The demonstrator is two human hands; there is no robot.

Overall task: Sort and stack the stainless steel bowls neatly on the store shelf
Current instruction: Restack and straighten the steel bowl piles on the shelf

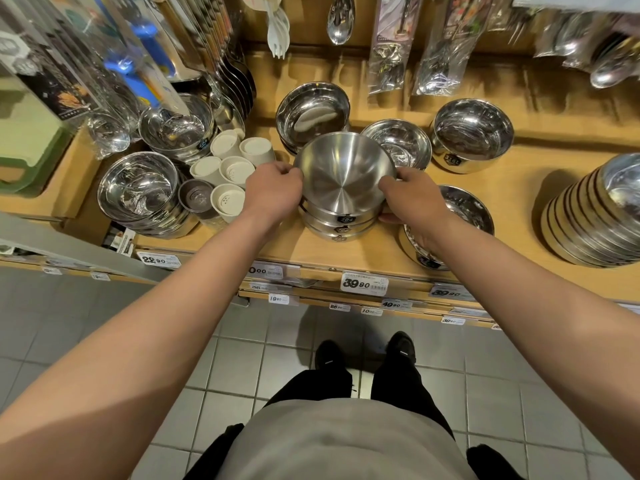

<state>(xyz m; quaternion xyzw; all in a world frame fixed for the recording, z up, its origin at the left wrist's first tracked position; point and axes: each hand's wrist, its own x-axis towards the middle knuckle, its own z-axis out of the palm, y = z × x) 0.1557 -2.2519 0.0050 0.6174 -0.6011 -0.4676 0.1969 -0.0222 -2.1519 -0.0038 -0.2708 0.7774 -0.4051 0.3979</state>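
A brushed steel bowl [343,168] tops a short stack of like bowls [341,226] near the front of the wooden shelf [346,258]. My left hand [273,192] grips its left rim and my right hand [412,199] grips its right rim, fingers curled over the edge. Behind stand a shiny bowl stack [311,112], a smaller bowl [398,142] and a deep bowl [472,133]. Another bowl [464,209] sits partly under my right wrist.
Bowl stacks stand at the left [138,192] and back left [178,128]. Beige cups [228,164] cluster between them and my left hand. A tall tilted stack [595,216] fills the right end. Packaged cutlery [388,53] hangs above. Price tags [363,282] line the shelf edge.
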